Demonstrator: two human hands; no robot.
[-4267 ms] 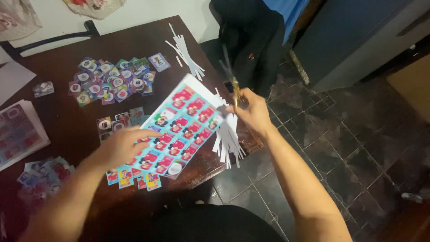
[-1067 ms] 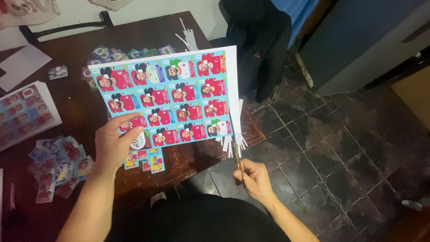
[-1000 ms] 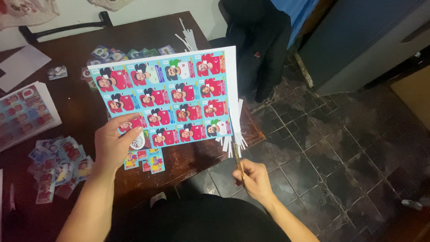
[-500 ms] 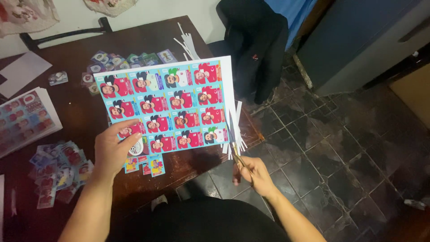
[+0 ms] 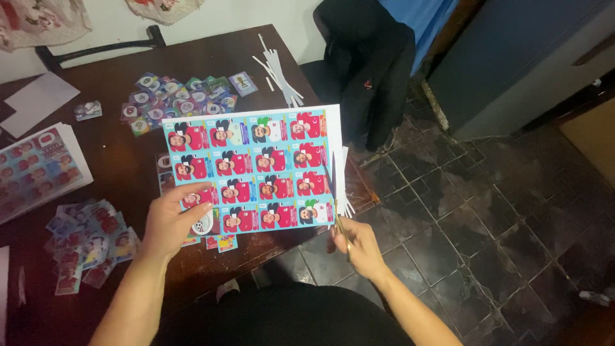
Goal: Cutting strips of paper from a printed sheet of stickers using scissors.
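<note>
My left hand (image 5: 172, 223) grips the lower left corner of a printed sheet of picture cards (image 5: 256, 170), blue and red, held up over the table edge. My right hand (image 5: 359, 247) holds scissors (image 5: 334, 195) whose blades run up along the sheet's white right margin. Thin white paper strips (image 5: 344, 192) hang behind that edge.
A dark wooden table (image 5: 115, 160) carries a pile of cut cards (image 5: 173, 102) at the back, another heap (image 5: 83, 240) at the left, an uncut sheet stack (image 5: 35, 166), and white offcut strips (image 5: 278, 70). A chair with a dark jacket (image 5: 365, 57) stands right of it on tiled floor.
The sheet has tilted and shifted right and lower in view. My right hand has risen to the sheet's right margin with the scissors.
</note>
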